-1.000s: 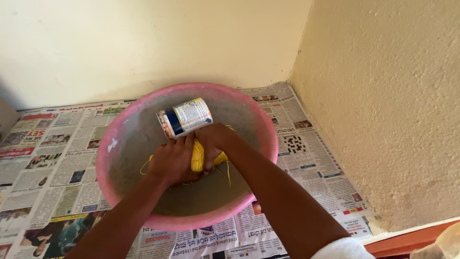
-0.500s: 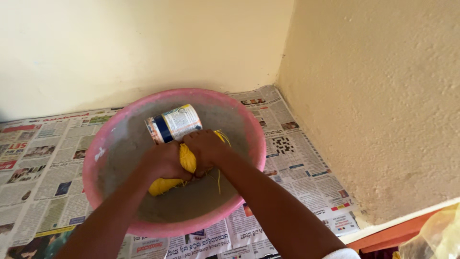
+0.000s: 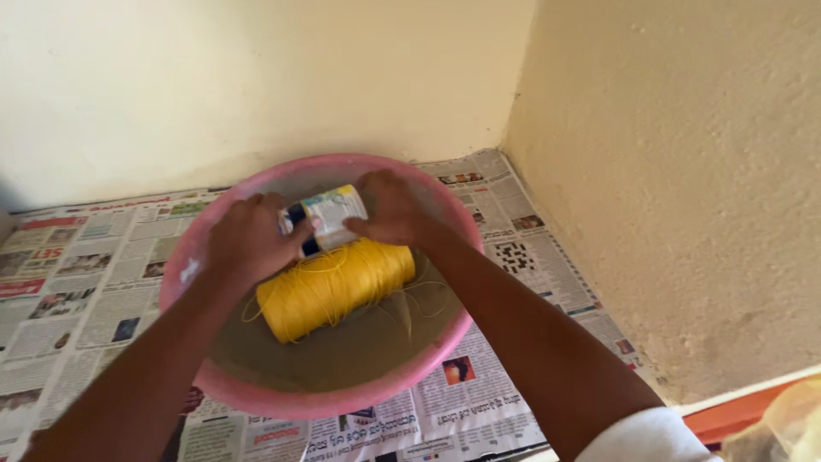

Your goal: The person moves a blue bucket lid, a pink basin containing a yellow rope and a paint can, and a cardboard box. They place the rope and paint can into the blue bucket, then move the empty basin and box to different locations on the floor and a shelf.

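A: We noted the small can [image 3: 327, 219] first. It lay on its side, pale label with a dark band at the left end, over the pink basin [image 3: 256, 395] and just above the yellow thread spool [image 3: 338, 287].

B: And the grip?

A: Left hand [image 3: 248, 242] closed round the dark end, right hand [image 3: 389, 210] closed round the other; both clamped on the can, one at each end. We judged that a two-ended hold kept a round can from rolling or tipping.

B: The spool?

A: Thick, bright yellow, lying slantwise on the basin's dull grey-green bottom, loose strands straggling off it. It touched neither hand, as far as we could tell.

B: Around that?

A: The basin sat on newspaper sheets [image 3: 77, 282] spread over the surface, probably to keep it clean, pushed into the corner of two cream walls [image 3: 667, 171].
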